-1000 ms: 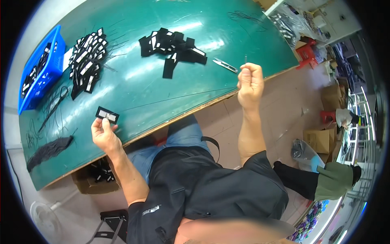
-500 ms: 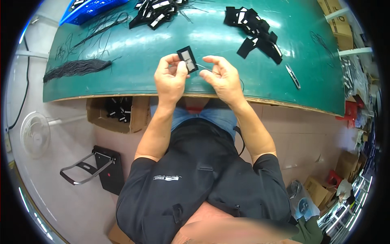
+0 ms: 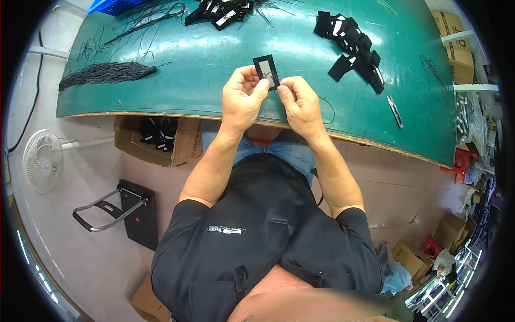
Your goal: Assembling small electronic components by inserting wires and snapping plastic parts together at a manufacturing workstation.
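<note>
Above the table's near edge, my left hand (image 3: 241,99) pinches a small black rectangular piece with a white panel (image 3: 266,68), thumb on its face. My right hand (image 3: 302,104) is closed at the lower right corner of that piece, thumb and forefinger together. A thin dark cord (image 3: 333,111) curves out on the table beside my right hand; its end at the fingers is too small to make out. Farther off lie a heap of similar black pieces (image 3: 222,12) and another pile of black pieces (image 3: 354,48) at the right.
On the green table (image 3: 198,64) a bundle of dark cords (image 3: 107,74) lies at the left. Thread snips (image 3: 395,111) rest at the right. A blue basket (image 3: 115,5) stands at the far left. Below the edge is a cardboard box (image 3: 185,142) holding black pieces.
My right hand has come in against the black piece, closing the gap between them. The piece is turned more upright. The whole view has shifted slightly.
</note>
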`<state>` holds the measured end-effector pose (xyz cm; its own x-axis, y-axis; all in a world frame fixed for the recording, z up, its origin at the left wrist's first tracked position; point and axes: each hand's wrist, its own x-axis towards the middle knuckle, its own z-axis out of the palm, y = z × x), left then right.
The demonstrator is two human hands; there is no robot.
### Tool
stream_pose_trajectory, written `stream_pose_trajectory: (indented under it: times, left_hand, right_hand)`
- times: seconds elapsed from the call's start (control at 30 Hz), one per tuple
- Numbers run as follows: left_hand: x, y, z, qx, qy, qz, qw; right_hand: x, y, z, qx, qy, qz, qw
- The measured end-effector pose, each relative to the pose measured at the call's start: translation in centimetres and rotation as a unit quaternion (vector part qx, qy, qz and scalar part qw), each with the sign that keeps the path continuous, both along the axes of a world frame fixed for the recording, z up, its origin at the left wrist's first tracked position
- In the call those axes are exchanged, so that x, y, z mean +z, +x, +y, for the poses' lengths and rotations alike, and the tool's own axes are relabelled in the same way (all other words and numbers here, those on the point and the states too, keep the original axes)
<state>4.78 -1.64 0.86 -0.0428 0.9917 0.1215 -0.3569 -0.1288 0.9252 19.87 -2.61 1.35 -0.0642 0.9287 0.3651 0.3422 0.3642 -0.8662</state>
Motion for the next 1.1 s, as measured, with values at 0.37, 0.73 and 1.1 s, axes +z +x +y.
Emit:
stream_pose_trajectory:
  times: [0.37, 0.73, 1.1]
  left_hand:
    - [0.3, -1.5, -0.3, 0.072, 0.000, 0.044, 0.996]
    - [0.2, -2.9, -1.1, 0.080, 0.083, 0.304, 0.946]
    - [0.3, -2.4, -1.4, -0.102, -0.078, 0.072, 0.989]
  right_hand:
    - [0.4, -2.3, -1.1, 0.102, -0.243, 0.260, 0.929]
    - [4.4, -2.7, 0.0, 0.061, 0.158, -0.173, 0.970]
    - [2.5, -0.2, 2.5, 0.014, 0.073, -0.044, 0.996]
